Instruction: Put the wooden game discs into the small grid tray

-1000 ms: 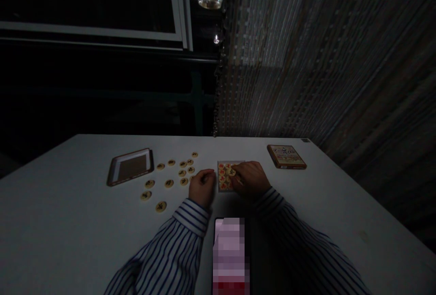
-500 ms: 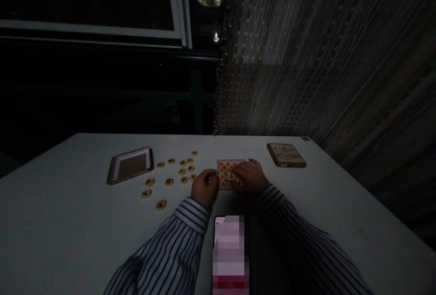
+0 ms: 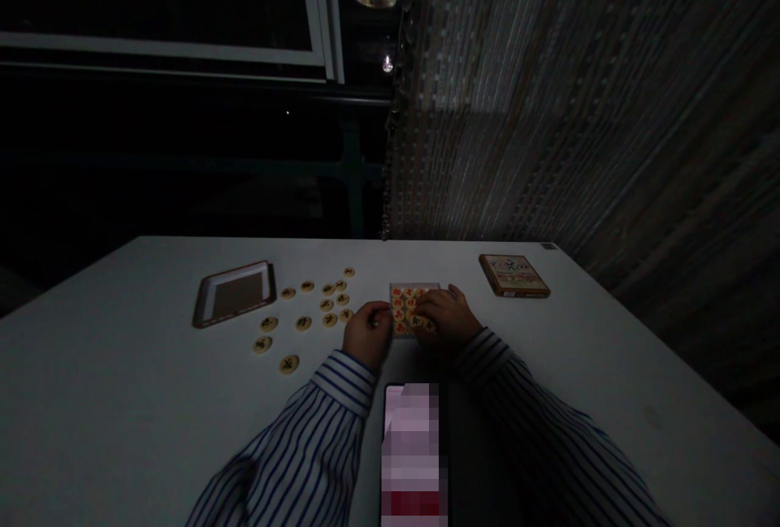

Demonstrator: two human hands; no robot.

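A clear shallow tray [image 3: 414,287] with xiangqi pieces in rows, several marked in red, lies between my hands. My left hand [image 3: 367,337] is closed at the tray's left edge, its fingertips against the rim. Over the tray's right half is my right hand [image 3: 449,319], its bent fingers on a black-marked xiangqi piece [image 3: 417,321]. Those fingers hide part of the tray's right side. Loose black-marked xiangqi pieces [image 3: 303,323] lie spread on the white table left of my left hand.
At the left lies an open, empty box lid or base [image 3: 234,295] with a brown rim. A decorated flat box [image 3: 515,275] rests at the right. A phone [image 3: 411,446] with a blurred screen is at the near edge of the table [image 3: 183,421]. A bead curtain [image 3: 487,105] hangs behind.
The black-marked piece under my right fingers has moved slightly down into the tray. My left hand stays at the tray's edge.
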